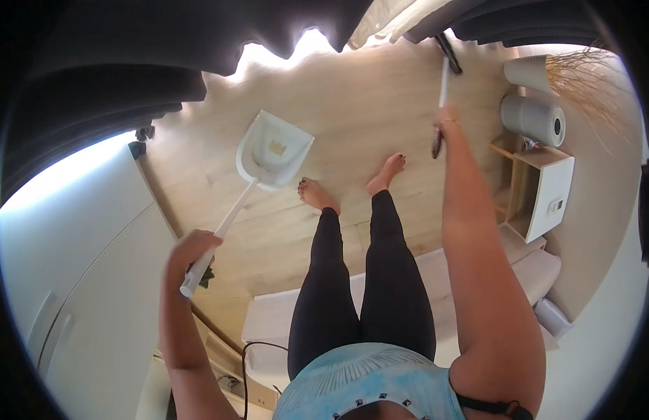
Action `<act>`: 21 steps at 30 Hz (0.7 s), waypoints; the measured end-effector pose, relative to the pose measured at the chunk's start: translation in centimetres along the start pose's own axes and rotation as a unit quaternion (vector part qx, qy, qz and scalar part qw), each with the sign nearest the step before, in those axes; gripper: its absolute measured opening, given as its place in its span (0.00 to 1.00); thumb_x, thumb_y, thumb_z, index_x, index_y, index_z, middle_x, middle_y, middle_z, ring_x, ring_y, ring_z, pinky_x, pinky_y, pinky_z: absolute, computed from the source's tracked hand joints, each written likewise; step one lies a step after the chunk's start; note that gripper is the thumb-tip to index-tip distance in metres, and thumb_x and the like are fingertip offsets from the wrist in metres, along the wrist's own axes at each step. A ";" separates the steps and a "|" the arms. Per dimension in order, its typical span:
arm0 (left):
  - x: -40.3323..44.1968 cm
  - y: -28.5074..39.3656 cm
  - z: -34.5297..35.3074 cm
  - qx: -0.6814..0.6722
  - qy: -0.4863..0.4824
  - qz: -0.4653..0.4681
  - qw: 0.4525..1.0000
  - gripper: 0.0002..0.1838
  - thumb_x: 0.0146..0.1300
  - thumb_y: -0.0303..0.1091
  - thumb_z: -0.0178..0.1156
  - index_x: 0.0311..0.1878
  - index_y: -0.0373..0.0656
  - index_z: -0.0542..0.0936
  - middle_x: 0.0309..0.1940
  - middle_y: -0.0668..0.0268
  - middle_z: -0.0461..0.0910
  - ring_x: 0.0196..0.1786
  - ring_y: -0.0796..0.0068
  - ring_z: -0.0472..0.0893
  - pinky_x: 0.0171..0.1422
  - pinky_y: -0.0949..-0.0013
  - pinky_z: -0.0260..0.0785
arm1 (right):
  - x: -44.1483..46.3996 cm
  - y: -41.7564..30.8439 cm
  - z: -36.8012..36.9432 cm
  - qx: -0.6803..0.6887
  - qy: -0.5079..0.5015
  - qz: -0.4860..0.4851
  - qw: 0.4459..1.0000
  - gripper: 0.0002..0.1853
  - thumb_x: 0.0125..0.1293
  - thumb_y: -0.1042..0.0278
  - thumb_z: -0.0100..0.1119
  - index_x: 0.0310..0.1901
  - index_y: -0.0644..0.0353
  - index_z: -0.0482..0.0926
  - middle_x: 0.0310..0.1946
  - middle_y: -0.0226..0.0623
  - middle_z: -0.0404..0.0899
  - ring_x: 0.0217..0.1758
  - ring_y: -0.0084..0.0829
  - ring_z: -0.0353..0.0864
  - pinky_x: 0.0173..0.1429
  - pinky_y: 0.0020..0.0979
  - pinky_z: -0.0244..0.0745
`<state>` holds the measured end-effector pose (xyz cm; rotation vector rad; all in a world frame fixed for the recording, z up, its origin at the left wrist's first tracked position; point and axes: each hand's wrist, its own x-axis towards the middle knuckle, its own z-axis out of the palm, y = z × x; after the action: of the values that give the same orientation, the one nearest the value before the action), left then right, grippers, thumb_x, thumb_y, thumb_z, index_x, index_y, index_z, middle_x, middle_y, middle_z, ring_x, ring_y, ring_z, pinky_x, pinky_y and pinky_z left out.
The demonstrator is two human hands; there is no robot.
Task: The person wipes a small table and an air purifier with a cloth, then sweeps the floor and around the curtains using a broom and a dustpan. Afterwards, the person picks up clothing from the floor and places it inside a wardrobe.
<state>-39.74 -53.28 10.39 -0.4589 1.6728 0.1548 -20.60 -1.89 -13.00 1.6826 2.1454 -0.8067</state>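
My left hand [196, 250] is wrapped round the white handle of a long-handled dustpan [274, 150]. The pan rests on the wooden floor in front of my feet, with a small yellowish patch inside it. Out to the right, my right hand [447, 124] is closed on the white handle of a broom [448, 59]. The broom's dark head is at the far right of the floor, close to the curtains. A dark end of something sticks out below my right hand.
Dark curtains [128, 42] hang along the far side. At the right stand an air purifier [534, 120], a planter [527, 72] with dry branches and a small white nightstand [552, 196]. A white cabinet [86, 259] is at left, and a bed edge [268, 318] lies behind my legs.
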 end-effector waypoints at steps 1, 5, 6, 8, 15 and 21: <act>-0.2 -0.1 0.0 -0.035 0.006 -0.005 0.999 0.12 0.53 0.38 0.53 0.34 0.38 0.72 0.17 0.65 0.69 0.16 0.75 0.69 0.21 0.69 0.64 | -0.7 -0.6 2.4 -0.036 0.039 -0.071 0.996 0.13 0.53 0.71 0.48 0.40 0.65 0.71 0.25 0.51 0.75 0.27 0.45 0.78 0.27 0.41 0.72; 2.7 -3.0 -1.2 -0.069 -0.038 0.077 0.994 0.12 0.54 0.39 0.53 0.31 0.38 0.71 0.17 0.65 0.69 0.16 0.75 0.68 0.21 0.70 0.62 | -9.9 -6.1 7.5 -0.094 0.016 -0.167 0.981 0.22 0.54 0.72 0.46 0.53 0.63 0.64 0.31 0.56 0.75 0.37 0.52 0.76 0.40 0.45 0.71; 2.5 -2.9 -1.0 -0.072 -0.026 0.088 0.993 0.13 0.54 0.41 0.53 0.29 0.40 0.71 0.15 0.66 0.68 0.16 0.77 0.67 0.21 0.71 0.62 | -11.8 -6.4 8.8 -0.070 -0.001 -0.133 0.989 0.25 0.54 0.71 0.46 0.57 0.62 0.60 0.32 0.56 0.75 0.37 0.52 0.76 0.41 0.45 0.71; 2.6 -2.8 -1.0 -0.080 -0.015 0.099 0.992 0.14 0.54 0.43 0.54 0.26 0.41 0.70 0.13 0.68 0.68 0.16 0.78 0.67 0.22 0.71 0.61 | -15.9 -7.5 9.6 -0.092 -0.114 -0.053 0.988 0.31 0.66 0.48 0.26 0.53 0.73 0.61 0.37 0.57 0.75 0.45 0.51 0.74 0.50 0.41 0.67; 7.2 -10.2 1.8 -0.265 0.078 0.262 0.925 0.23 0.56 0.33 0.51 0.56 0.42 0.68 0.16 0.71 0.65 0.18 0.80 0.65 0.25 0.75 0.62 | -28.6 -6.6 6.6 -0.193 -0.290 -0.112 0.931 0.32 0.65 0.47 0.28 0.60 0.67 0.54 0.47 0.62 0.68 0.49 0.51 0.71 0.52 0.40 0.65; 3.3 -9.0 7.0 -0.273 0.167 0.345 0.882 0.33 0.52 0.20 0.51 0.64 0.45 0.59 0.23 0.71 0.66 0.27 0.82 0.65 0.34 0.78 0.63 | -27.1 -6.8 6.4 -0.162 -0.127 -0.294 0.934 0.26 0.59 0.65 0.45 0.61 0.55 0.57 0.43 0.61 0.71 0.45 0.51 0.74 0.41 0.44 0.72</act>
<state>-30.17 -59.61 7.50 -0.2872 2.0725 1.1548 -20.45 -28.18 -1.49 0.7303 2.4420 -0.7073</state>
